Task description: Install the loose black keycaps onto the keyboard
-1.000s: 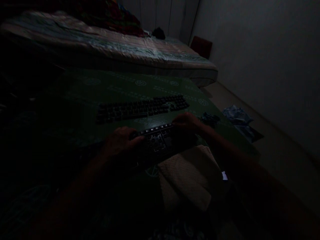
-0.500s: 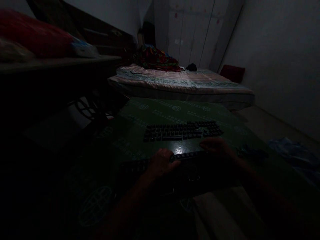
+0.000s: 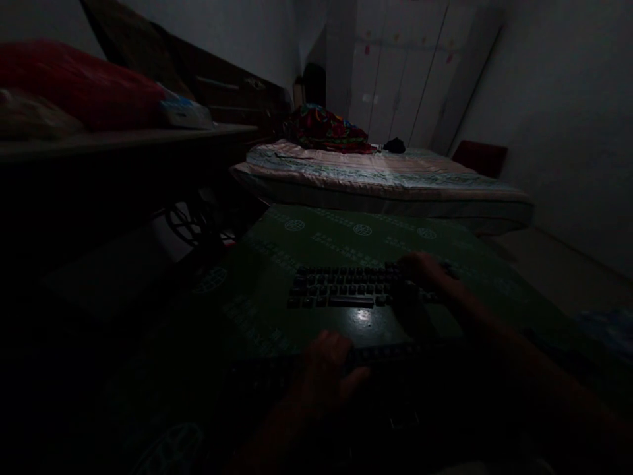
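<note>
Loose black keycaps [image 3: 346, 288] lie in keyboard order on a green board [image 3: 326, 231], with the long space bar [image 3: 351, 302] in the nearest row. Closer to me is a dark keyboard [image 3: 405, 351], most of it lost in shadow. My left hand [image 3: 329, 369] lies on this keyboard, fingers curled over it and thumb out to the side. Reaching over the right part of the keycaps, my right hand [image 3: 422, 267] has its fingers closed together at the upper rows. Whatever may be between those fingertips is too dark to see.
Beyond the board stands a bed [image 3: 395, 181] with a bunched red patterned blanket [image 3: 326, 128]. On the left, a shelf [image 3: 227, 130] holds a red bag [image 3: 99, 86]. Dark spoked wheel [image 3: 182, 224] below it. Bluish cloth [image 3: 606, 330] lies at the right.
My right hand has moved from the near keyboard's far edge, forward to the laid-out keycaps. My left hand stays on the keyboard. The view has tilted, shifting everything down and slightly right.
</note>
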A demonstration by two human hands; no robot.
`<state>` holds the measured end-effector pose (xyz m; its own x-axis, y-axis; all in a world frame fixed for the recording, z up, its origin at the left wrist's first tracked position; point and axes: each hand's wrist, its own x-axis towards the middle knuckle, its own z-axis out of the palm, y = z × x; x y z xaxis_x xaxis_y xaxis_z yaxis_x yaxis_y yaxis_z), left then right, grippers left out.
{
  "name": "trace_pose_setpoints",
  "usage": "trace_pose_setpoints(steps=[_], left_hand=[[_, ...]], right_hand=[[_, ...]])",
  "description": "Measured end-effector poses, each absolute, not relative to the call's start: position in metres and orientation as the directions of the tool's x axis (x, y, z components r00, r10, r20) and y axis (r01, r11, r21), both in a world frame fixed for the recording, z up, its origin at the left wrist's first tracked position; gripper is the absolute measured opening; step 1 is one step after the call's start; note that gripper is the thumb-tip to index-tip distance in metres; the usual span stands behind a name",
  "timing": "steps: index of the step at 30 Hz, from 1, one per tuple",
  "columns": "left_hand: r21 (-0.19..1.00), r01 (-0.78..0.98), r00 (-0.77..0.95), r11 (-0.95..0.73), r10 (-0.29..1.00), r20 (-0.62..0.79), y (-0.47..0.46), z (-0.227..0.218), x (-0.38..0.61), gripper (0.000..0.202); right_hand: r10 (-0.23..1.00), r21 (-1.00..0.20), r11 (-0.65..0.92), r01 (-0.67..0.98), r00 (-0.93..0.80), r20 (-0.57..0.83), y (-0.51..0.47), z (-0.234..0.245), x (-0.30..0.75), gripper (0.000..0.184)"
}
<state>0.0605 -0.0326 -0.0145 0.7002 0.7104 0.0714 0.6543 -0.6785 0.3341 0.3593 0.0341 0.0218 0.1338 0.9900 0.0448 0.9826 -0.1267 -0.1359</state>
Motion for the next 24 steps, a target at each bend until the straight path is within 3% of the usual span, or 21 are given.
trace_pose_setpoints(steps=[11, 19, 24], left_hand=[[0.381, 0.644, 0.697, -0.663, 0.714, 0.065, -0.036, -0.021, 0.057, 0.019], [0.413, 0.629, 0.698, -0.658, 0.713, 0.073, -0.038, -0.023, 0.057, 0.021], [0.416, 0.625, 0.697, -0.661, 0.712, 0.082, -0.039, -0.022, 0.057, 0.020]], right_hand=[[0.991, -0.026, -0.088, 0.996, 0.085, -0.104, 0.087, 0.014, 0.371, 0.037], [0.984, -0.008, -0.057, 0.998, 0.055, -0.170, 0.096, 0.015, 0.366, 0.035], [0.976, 0.023, -0.075, 0.997, 0.078, -0.203, 0.102, 0.013, 0.363, 0.022]])
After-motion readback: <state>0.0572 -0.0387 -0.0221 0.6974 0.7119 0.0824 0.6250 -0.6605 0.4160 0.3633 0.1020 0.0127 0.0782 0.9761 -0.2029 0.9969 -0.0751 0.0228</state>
